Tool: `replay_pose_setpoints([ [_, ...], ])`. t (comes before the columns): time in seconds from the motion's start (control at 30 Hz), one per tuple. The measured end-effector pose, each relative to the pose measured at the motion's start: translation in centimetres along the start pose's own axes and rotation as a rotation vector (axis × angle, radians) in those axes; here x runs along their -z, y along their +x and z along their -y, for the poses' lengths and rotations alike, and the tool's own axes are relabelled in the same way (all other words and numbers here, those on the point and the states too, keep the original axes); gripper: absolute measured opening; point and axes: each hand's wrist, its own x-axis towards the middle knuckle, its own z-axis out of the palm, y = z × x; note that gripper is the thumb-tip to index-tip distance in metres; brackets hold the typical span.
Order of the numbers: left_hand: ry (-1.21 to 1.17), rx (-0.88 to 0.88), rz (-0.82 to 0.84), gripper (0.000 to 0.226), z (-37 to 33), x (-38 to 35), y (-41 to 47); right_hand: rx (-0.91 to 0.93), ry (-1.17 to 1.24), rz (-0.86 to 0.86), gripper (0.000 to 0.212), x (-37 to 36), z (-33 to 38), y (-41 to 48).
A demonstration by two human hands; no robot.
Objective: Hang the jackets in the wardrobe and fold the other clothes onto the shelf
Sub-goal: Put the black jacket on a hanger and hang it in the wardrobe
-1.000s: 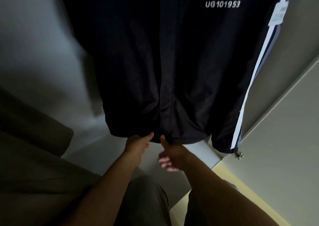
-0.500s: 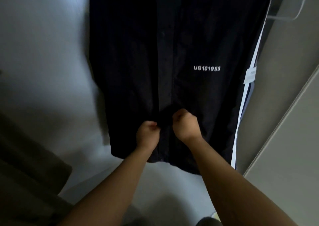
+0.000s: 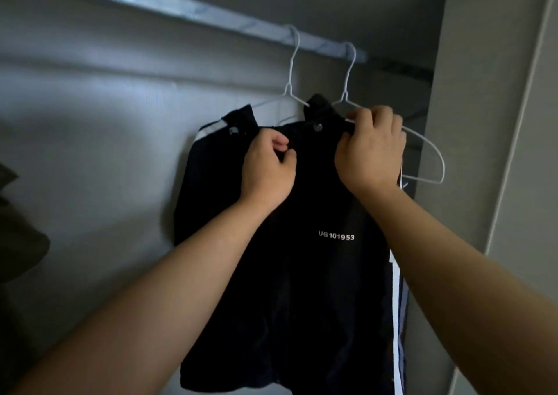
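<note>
From the head view, a pale metal rail [image 3: 211, 17] is running across the top of the wardrobe [image 3: 90, 153]. Two white wire hangers are hooking over it side by side. The left hanger [image 3: 291, 62] is dipping its arms into the shoulders of the dark jacket [image 3: 302, 274]. The right hanger [image 3: 434, 159] is showing a bare arm that is sticking out past the jacket toward the side panel [image 3: 471, 122], just beside the person's knuckles. Whether its other arm is going into the collar is impossible to tell.

Both forearms are crossing in front of the jacket and covering part of its front. A dark shape [image 3: 21, 243] is sitting blurred at the left edge.

Inside the wardrobe, the jacket is hanging toward the right end of the rail, in front of the back wall, with white lettering [image 3: 336, 235] on the chest and a white stripe [image 3: 395, 289] down its right edge. The left hand [image 3: 267, 171] is pinching the fabric just below the collar, fingers curled onto the cloth. The right hand [image 3: 370, 153] is gripping the collar's top edge, fingers folded over it.
</note>
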Motion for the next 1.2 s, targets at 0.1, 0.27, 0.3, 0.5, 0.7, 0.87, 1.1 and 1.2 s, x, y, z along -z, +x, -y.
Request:
replay_pose_setpoints([
  [0.1, -0.002, -0.048, -0.14, 0.009, 0.0, 1.3, 2.3, -0.014, -0.029, 0.098, 0.041, -0.2, 0.3, 2.5],
  [0.27, 0.114, 0.022, -0.359, 0.01, 2.1, 4.3, 6.3, -0.124, 0.096, 0.348, 0.04, -0.6, 2.8, 4.6],
  [0.3, 0.2, 0.048, -0.339, 0.013, 2.6, 4.8, 7.3, -0.186, 0.149, 0.386, 0.045, -0.7, 3.4, 5.0],
  [0.5, 0.548, 0.268, 0.045, 0.05, 4.3, 6.3, 11.0, -0.428, 0.362, 0.544, 0.05, -1.1, 3.9, 8.5],
  [0.7, 0.598, 0.265, 0.167, 0.05, 3.8, 7.1, 12.3, -0.585, 0.482, 0.5, 0.028, -1.4, 2.5, 9.5],
  [0.87, 0.46, 0.305, 0.116, 0.049, 4.3, 7.5, 12.7, -0.726, 0.655, 0.488, 0.026, -1.3, 1.9, 9.8],
  [1.1, 0.386, 0.354, 0.01, 0.056, 3.8, 8.2, 13.3, -0.742, 0.87, 0.49, 0.008, -0.3, 0.9, 9.4],
  [1.2, 0.395, 0.369, 0.042, 0.043, 3.5, 8.4, 14.0, -0.668, 0.699, 0.544, 0.017, -0.3, 0.9, 10.0],
])
